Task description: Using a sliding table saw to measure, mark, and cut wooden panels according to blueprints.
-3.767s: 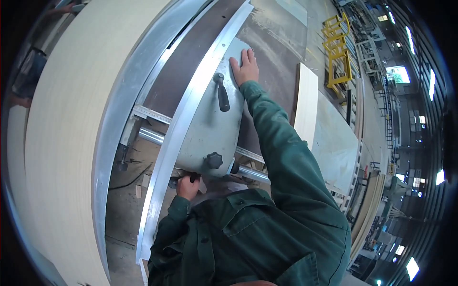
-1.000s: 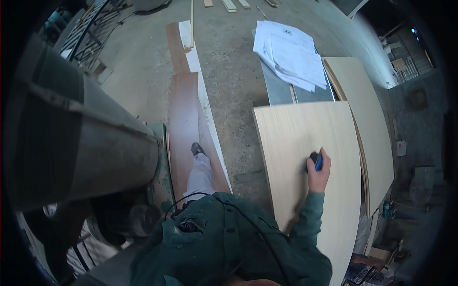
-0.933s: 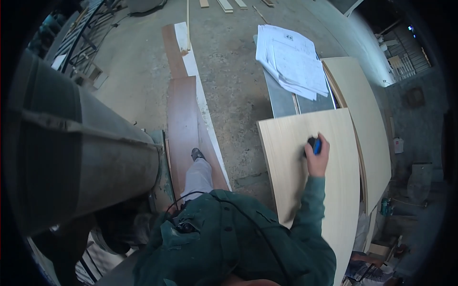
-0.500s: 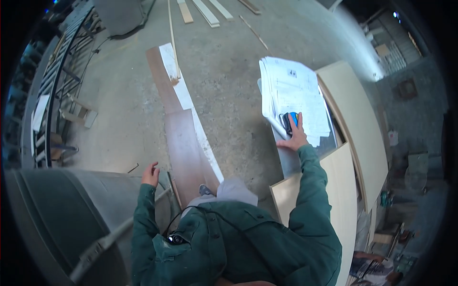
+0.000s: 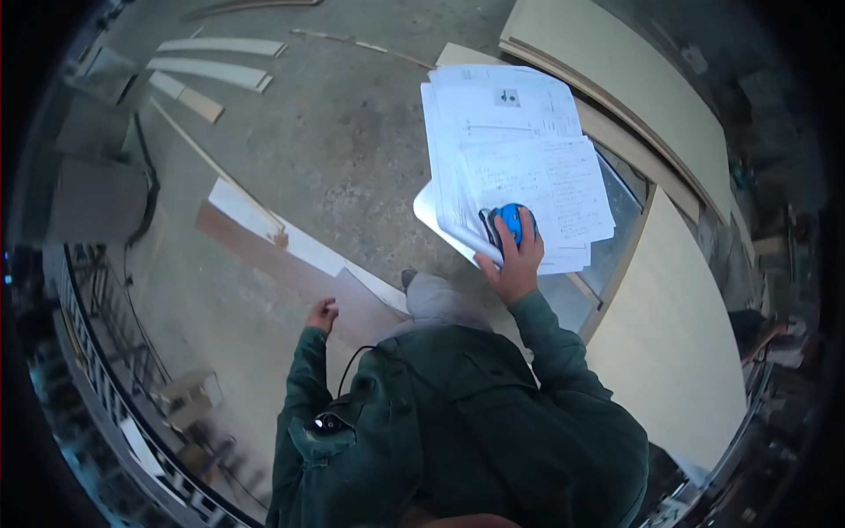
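Seeming to rest on the lower part of the stack of white printed paper sheets [image 5: 502, 150], the blue-and-black rounded tape measure [image 5: 511, 216] is touched by the fingers of the bare right hand [image 5: 518, 268]. That grip is fanned, with the thumb set apart beside the curled page [image 5: 476, 246] at the lower-left edge of the sheets; whether the casing is pinched or only steadied cannot be told. The bare left hand [image 5: 323, 315] is held well apart from the sheets, to their lower left, its grip loosely half-curled with nothing seen in it. Beneath the sheets, a grey smooth-topped bench [image 5: 607, 260] is exposed along their right side.

For good handling, the tape measure is best used as a weight near the curl, with the written lines left uncovered. The black strap [image 5: 487, 231] should be laid clear of the page edge, so that no sheet is snagged or dragged when the tape measure is lifted.
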Tool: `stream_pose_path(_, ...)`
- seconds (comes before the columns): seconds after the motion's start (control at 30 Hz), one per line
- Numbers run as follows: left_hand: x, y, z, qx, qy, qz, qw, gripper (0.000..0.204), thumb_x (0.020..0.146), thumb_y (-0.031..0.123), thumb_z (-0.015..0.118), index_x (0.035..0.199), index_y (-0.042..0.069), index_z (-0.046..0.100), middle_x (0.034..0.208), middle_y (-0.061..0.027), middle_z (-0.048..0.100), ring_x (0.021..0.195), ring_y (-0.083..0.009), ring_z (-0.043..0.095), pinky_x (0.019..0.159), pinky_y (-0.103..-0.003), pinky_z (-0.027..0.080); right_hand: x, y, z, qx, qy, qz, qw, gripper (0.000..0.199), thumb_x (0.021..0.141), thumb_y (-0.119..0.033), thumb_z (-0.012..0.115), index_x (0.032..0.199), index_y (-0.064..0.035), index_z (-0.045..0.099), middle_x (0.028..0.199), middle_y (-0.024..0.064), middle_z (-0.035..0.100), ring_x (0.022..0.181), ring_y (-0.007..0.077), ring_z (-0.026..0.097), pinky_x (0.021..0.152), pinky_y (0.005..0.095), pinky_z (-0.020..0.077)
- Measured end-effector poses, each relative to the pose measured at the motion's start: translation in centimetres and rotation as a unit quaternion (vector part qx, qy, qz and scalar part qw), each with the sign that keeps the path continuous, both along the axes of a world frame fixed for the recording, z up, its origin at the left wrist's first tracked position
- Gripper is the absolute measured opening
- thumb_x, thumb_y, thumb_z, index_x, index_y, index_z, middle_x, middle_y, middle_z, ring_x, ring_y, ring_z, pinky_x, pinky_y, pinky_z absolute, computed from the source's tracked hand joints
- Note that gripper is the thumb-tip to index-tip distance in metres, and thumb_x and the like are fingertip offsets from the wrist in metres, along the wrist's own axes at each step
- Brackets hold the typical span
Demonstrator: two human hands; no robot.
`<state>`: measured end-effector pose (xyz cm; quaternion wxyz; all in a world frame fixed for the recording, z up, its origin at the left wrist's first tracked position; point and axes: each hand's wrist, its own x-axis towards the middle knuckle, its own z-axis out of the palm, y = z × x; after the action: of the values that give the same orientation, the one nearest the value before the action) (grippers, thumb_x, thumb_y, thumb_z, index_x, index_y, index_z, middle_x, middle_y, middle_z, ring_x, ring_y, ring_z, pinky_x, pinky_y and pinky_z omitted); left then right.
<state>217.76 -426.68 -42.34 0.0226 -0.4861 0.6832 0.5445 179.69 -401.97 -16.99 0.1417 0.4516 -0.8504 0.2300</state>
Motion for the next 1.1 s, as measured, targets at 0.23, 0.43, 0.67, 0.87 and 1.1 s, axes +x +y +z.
stream_pose_path(0.23,7.7,-25.1,-2.1,0.056,0.149,-0.111,0.981,0.033,0.093,0.019,0.060,0.124,0.012,0.059,0.079,-0.0109,0.068,0.054,-0.0160,0.056,0.044,-0.034,0.046,-8.8,-16.2,9.3,0.024,-0.192,-0.125,0.973,0.065,0.090,-0.031,0.064,0.146,-0.0032,0.044,0.147,0.0235,0.044,0.139,0.0393,0.039,0.116,0.0427,0.0310)
stream_pose_path(0.43,0.9,-53.3,-1.5,0.102,0.001,-0.102,0.990,0.033,0.091,0.026,0.064,0.117,0.006,0.064,0.077,-0.0093,0.068,0.056,-0.0174,0.059,0.048,-0.032,0.048,-19.3,-31.1,3.0,0.073,-0.104,-0.474,0.871,0.070,0.092,-0.056,0.058,0.148,-0.0168,0.045,0.153,0.0258,0.034,0.140,0.0456,0.034,0.114,0.0484,0.0302)
stream_pose_path(0.67,-26.6,-87.8,3.7,-0.016,-0.062,-0.115,0.991,0.039,0.085,0.017,0.065,0.121,0.004,0.065,0.088,-0.0122,0.073,0.084,-0.0206,0.068,0.082,-0.033,0.053,-24.7,-40.0,5.0,0.145,-0.236,-0.505,0.818,0.075,0.085,-0.066,0.059,0.146,-0.0228,0.050,0.152,0.0225,0.035,0.140,0.0438,0.032,0.115,0.0532,0.0274)
stream_pose_path(0.87,-58.3,-99.5,5.1,-0.038,0.033,-0.192,0.980,0.035,0.089,0.021,0.064,0.121,0.008,0.063,0.082,-0.0065,0.070,0.066,-0.0113,0.058,0.060,-0.027,0.049,-39.9,-49.6,8.9,0.187,-0.269,-0.581,0.745,0.076,0.081,-0.065,0.065,0.144,-0.0247,0.052,0.151,0.0147,0.037,0.133,0.0446,0.035,0.110,0.0555,0.0343)
stream_pose_path(1.1,-80.0,-101.1,6.0,0.235,0.040,-0.261,0.935,0.025,0.096,0.028,0.060,0.117,0.015,0.061,0.071,-0.0002,0.059,0.055,-0.0097,0.049,0.044,-0.028,0.040,-47.7,-51.8,12.7,0.119,-0.327,-0.653,0.672,0.074,0.080,-0.065,0.066,0.145,-0.0322,0.050,0.155,0.0084,0.035,0.139,0.0442,0.031,0.106,0.0728,0.0279)
